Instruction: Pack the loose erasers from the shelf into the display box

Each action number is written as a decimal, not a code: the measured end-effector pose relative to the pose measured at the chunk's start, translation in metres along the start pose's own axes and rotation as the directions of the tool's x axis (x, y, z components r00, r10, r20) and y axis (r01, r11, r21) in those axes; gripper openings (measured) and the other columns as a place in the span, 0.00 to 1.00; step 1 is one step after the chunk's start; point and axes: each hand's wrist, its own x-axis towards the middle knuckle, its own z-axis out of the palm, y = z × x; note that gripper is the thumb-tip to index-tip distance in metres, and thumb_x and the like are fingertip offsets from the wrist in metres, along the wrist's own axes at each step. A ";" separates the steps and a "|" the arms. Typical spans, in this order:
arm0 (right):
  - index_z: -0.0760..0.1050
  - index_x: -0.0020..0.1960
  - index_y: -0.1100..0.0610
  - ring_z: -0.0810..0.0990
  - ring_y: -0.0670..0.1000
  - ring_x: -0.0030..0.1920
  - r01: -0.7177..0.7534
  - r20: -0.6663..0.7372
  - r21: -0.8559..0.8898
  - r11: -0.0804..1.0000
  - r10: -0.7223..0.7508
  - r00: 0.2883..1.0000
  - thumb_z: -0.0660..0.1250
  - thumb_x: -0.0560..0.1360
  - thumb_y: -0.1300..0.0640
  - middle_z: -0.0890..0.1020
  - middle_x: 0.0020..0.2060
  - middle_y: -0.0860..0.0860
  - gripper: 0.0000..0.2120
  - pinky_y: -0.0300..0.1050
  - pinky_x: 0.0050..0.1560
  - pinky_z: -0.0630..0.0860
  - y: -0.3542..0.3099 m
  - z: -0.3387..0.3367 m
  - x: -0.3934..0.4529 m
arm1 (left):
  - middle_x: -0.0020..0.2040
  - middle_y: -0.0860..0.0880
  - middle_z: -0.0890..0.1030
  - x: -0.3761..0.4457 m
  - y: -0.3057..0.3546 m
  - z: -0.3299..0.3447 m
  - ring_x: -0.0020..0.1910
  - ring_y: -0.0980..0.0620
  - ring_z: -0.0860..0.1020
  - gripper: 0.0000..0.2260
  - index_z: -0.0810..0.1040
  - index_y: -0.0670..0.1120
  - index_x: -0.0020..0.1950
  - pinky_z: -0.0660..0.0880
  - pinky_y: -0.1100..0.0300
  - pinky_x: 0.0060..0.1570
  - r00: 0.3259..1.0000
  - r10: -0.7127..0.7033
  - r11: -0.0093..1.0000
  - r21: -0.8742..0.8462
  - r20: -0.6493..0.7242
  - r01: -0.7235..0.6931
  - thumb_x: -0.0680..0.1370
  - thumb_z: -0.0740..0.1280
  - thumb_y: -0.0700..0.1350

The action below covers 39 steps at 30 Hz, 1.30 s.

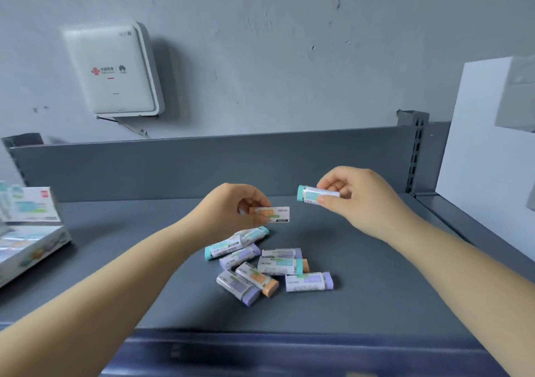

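A pile of several loose erasers (pixel 267 263) in white sleeves, with teal, purple and orange ends, lies on the grey shelf (pixel 376 289). Above the pile my left hand (pixel 231 205) pinches an orange eraser (pixel 273 214) by one end. To its right my right hand (pixel 356 194) holds a teal eraser (pixel 309 195), lifted off the shelf. The display box (pixel 31 243) stands at the far left, its printed lid raised, with erasers lying inside it.
A grey back panel (pixel 202 168) closes the shelf behind the pile. A white board (pixel 486 145) stands at the right end. A white wall-mounted device (pixel 115 69) hangs above the shelf. The shelf's front lip (pixel 260 347) runs along the bottom.
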 end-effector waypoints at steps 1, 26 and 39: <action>0.77 0.45 0.52 0.77 0.45 0.37 0.037 -0.015 0.047 0.998 -0.037 0.999 0.68 0.72 0.58 0.79 0.39 0.45 0.03 0.28 0.34 0.69 -0.007 0.001 -0.003 | 0.37 0.51 0.81 -0.009 0.000 -0.005 0.36 0.52 0.75 0.08 0.78 0.54 0.41 0.74 0.61 0.43 0.999 -0.024 1.000 -0.015 -0.031 0.023 0.70 0.72 0.41; 0.82 0.37 0.50 0.80 0.39 0.32 0.092 0.188 0.547 0.832 -0.229 0.955 0.75 0.66 0.62 0.84 0.33 0.42 0.07 0.26 0.36 0.74 -0.217 0.201 -0.038 | 0.34 0.57 0.81 -0.262 -0.115 -0.173 0.36 0.58 0.78 0.15 0.76 0.61 0.38 0.70 0.75 0.36 0.867 -0.314 0.940 0.002 -0.387 0.342 0.70 0.72 0.39; 0.81 0.38 0.49 0.82 0.44 0.39 0.057 0.124 0.522 0.851 -0.142 0.982 0.75 0.65 0.61 0.84 0.39 0.45 0.08 0.35 0.45 0.78 -0.293 0.300 -0.037 | 0.32 0.61 0.82 -0.304 -0.205 -0.236 0.36 0.57 0.79 0.12 0.79 0.60 0.39 0.73 0.70 0.39 0.885 -0.332 0.942 -0.157 -0.326 0.295 0.70 0.72 0.42</action>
